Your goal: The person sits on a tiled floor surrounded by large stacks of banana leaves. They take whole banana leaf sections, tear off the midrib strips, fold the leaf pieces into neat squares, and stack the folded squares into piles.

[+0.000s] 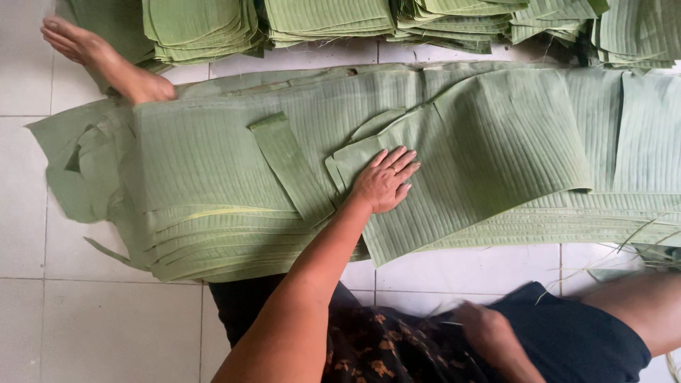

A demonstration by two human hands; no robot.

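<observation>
The left hand [383, 181] is pressing flat, fingers spread and gripping nothing, on the top banana leaf sheet [489, 149] lying on the leaf stack [213, 213] on the floor, while the blurred right hand [486, 330], its grip unreadable, is resting by the lap.

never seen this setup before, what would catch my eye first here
A long pile of green banana leaves spreads across the white tiled floor, with the left hand pressed flat on the top sheet. More folded leaf stacks line the top edge, and a bare foot rests at upper left.
</observation>
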